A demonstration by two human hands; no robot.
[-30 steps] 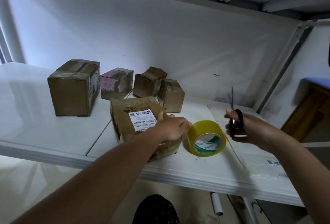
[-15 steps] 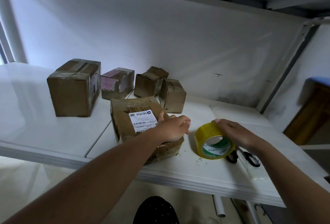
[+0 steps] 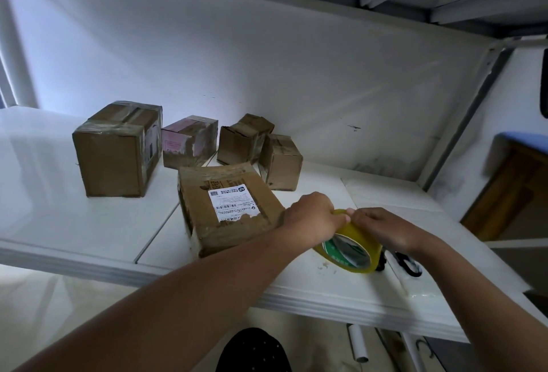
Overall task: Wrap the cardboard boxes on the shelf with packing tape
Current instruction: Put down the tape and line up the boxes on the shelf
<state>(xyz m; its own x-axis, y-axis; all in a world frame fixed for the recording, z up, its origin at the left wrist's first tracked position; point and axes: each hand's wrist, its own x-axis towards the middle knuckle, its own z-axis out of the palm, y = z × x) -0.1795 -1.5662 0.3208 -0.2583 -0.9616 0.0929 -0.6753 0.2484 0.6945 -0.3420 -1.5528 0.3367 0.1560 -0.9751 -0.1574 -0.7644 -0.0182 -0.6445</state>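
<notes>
A yellow roll of packing tape [image 3: 347,248] stands on edge on the white shelf [image 3: 98,223], near its front. My left hand [image 3: 311,217] and my right hand [image 3: 382,229] both grip the top of the roll, fingertips meeting there. Just left of the roll lies a flat cardboard box [image 3: 228,208] with a white shipping label on top. Behind it stand several more cardboard boxes: a large one [image 3: 115,152] at the left, one with a pink label [image 3: 189,141], and two small ones [image 3: 244,140] [image 3: 281,162].
Black-handled scissors [image 3: 407,262] lie on the shelf right of the roll, partly hidden by my right wrist. The shelf's back wall and a slanted metal brace [image 3: 462,110] close the rear and right. A wooden piece of furniture [image 3: 513,193] stands beyond the shelf's right end.
My right hand set the scissors down on the shelf and moved onto the tape roll. My left hand left the labelled box and joined it on top of the roll.
</notes>
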